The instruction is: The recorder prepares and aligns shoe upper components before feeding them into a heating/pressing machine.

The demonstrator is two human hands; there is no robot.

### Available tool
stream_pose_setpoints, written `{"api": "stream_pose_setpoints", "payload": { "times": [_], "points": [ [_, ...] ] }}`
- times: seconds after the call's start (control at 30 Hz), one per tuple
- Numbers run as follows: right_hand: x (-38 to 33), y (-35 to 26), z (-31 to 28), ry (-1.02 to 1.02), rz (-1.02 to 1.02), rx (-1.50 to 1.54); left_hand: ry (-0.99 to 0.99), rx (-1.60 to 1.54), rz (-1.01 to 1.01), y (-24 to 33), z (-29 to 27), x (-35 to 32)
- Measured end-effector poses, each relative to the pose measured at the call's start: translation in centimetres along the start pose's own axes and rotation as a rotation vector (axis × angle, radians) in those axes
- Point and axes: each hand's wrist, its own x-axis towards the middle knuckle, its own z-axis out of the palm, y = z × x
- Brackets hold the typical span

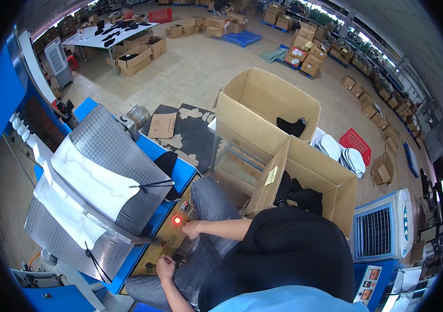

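Note:
In front of me is a blue-framed machine with a curved metal plate (107, 136), marked in a fine grid. Two white sheets, an upper white sheet (94, 174) and a lower white sheet (63, 218), lie over it, with black cords (151, 185) at their corners. A long metal bar (83, 208) crosses between them. My right hand (193, 229), fingers curled, rests at the yellowish control panel (168, 236), beside a lit red button (177, 220). Closed with nothing visible in it, my left hand (166, 267) is above the panel's near end, close to a dark knob (150, 265).
Black pieces lie in a far open carton (268, 86) and a near open carton (330, 171) to my right. Black cloth (166, 164) lies by the plate. White round stacks (351, 160), a red crate (355, 145) and an air cooler (382, 226) stand further right.

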Motion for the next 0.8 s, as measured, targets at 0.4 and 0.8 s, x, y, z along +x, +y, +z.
{"api": "stream_pose_setpoints", "payload": {
  "times": [0.4, 0.8],
  "points": [
    [-0.8, 0.4, 0.0, 0.053, -0.043, 0.038, -0.014, 0.058, -0.084, 1.7, -0.6, -0.4],
    [-0.9, -0.4, -0.8, 0.021, -0.007, 0.041, 0.007, 0.051, -0.093, 0.7, -0.2, -0.2]
  ]
}}
